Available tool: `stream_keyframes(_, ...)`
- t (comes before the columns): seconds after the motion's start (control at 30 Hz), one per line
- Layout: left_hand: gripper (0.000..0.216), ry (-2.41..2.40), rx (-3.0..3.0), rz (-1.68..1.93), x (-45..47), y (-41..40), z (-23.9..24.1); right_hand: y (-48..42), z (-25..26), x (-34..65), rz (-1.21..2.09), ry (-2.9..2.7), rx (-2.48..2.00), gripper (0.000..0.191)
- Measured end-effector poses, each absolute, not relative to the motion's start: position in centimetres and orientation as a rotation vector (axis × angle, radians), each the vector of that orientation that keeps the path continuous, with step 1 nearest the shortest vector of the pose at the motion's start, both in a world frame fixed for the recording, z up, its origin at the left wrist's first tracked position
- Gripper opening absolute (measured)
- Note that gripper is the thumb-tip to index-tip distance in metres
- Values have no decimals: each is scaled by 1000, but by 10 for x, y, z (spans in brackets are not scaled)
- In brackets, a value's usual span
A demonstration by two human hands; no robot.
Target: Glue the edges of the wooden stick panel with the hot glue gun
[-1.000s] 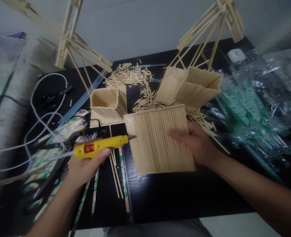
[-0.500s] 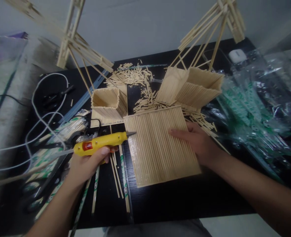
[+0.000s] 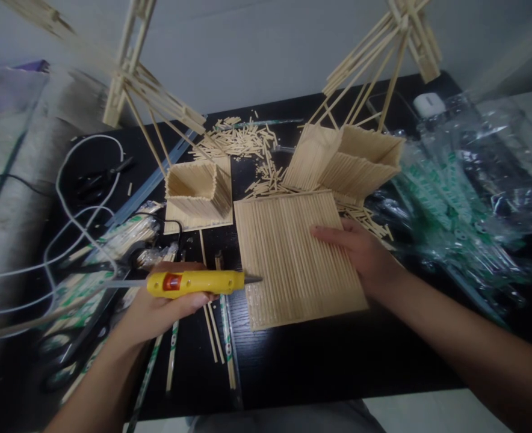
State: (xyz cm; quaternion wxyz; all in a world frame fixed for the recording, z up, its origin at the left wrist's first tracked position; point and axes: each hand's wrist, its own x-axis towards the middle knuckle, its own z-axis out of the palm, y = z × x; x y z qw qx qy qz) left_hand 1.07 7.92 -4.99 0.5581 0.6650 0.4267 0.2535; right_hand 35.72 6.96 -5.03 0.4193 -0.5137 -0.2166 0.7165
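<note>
A yellow hot glue gun lies in my left hand, its fingers closed round the handle. The gun's metal nozzle points right, at the left part of a square panel of wooden sticks; whether it touches the surface I cannot tell. My right hand grips the panel by its right edge, thumb on top and the other fingers hidden beneath. Shiny glue shows along the panel's lower left side. Behind it stand a small stick-built box on a base and a larger stick-built model with a wheel of sticks.
Cut stick pieces are heaped at the back of the black table. Scissors, pliers, a white cable and wrapped chopsticks are on the left. Green-printed plastic wrappers cover the right.
My left hand has brought the glue gun down and slightly right along the panel's left side. The panel has tilted a little, its lower edge rising slightly, with my right hand still on it.
</note>
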Motion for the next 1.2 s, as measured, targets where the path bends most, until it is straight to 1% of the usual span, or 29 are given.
stream_keyframes(0.2,52,991,1601,561,9,80,-48,70,-50,357,1793,-534,-1289,36)
stream_keyframes(0.3,50,1078,1573,640,10,78,-52,69,-48,356,1801,-549,-1282,34)
stream_keyframes(0.47,53,1213,1458,766,10,78,-61,65,-47,355,1844,-598,-1259,32)
stream_keyframes(0.6,48,1272,1445,866,9,77,-66,62,-48,354,1866,-645,-1243,32)
stream_keyframes(0.7,45,1279,1450,899,10,78,-65,60,-48,353,1875,-646,-1224,30)
stream_keyframes(0.9,45,1282,1419,974,19,81,-57,60,-46,351,1897,-629,-1197,31)
stream_keyframes(1.2,53,1201,1322,1092,26,80,-55,61,-48,353,1941,-590,-1171,27)
